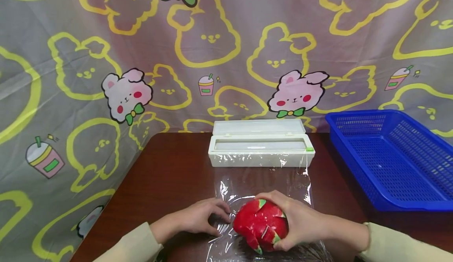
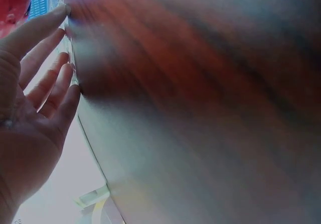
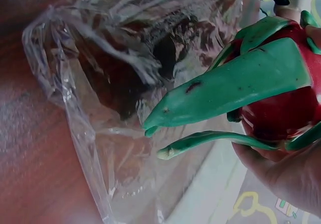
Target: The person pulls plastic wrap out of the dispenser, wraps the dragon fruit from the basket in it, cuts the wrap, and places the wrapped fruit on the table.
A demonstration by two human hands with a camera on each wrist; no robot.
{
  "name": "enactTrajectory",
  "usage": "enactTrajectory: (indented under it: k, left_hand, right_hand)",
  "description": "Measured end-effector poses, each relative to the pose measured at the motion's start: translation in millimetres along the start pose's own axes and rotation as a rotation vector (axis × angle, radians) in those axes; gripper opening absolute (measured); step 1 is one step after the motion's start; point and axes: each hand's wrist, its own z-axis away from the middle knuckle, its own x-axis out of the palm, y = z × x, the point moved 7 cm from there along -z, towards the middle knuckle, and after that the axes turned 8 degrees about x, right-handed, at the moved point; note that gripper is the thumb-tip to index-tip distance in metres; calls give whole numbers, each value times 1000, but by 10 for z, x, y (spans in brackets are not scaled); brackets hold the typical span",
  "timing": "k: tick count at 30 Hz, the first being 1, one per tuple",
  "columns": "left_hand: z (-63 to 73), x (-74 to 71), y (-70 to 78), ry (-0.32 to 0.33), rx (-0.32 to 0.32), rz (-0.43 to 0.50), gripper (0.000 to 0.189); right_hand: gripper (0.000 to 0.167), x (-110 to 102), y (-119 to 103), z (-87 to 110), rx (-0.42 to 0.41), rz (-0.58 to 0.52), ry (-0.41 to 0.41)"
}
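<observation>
A red dragon fruit (image 1: 261,224) with green-tipped scales is gripped by my right hand (image 1: 299,220), whose fingers and thumb curve round its right side. In the right wrist view, long green scales (image 3: 230,88) stick out from the fruit. Under it a sheet of clear plastic wrap (image 1: 262,183) runs toward me from a white wrap dispenser (image 1: 262,160). My left hand (image 1: 201,217) is at the left edge of the wrap, loosely bent, its fingertips down at the film. The left wrist view shows those fingers (image 2: 55,91) spread along that edge, pinching nothing.
The dispenser's lid (image 1: 259,127) is raised at the back of the dark wooden table (image 1: 166,167). A blue plastic basket (image 1: 357,167) stands on the right. Behind hangs a patterned curtain (image 1: 226,57). The near part of the wrap is crumpled in the right wrist view.
</observation>
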Motion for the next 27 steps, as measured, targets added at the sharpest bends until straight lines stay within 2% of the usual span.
enactTrajectory:
  k: [3, 13, 22, 27]
  left_hand:
    - [-2, -5, -3, -2, -3, -1, 35]
    - [1, 4, -16, -14, -27, 21, 34]
    - [5, 6, 3, -1, 9, 4, 35]
    - [6, 8, -1, -3, 6, 10, 35]
  right_hand:
    - [99, 49, -4, -6, -11, 34, 0]
    - [100, 145, 23, -43, -6, 35, -34]
    - [96, 155, 51, -56, 27, 34, -83]
    - [94, 149, 58, -80, 41, 35, -118]
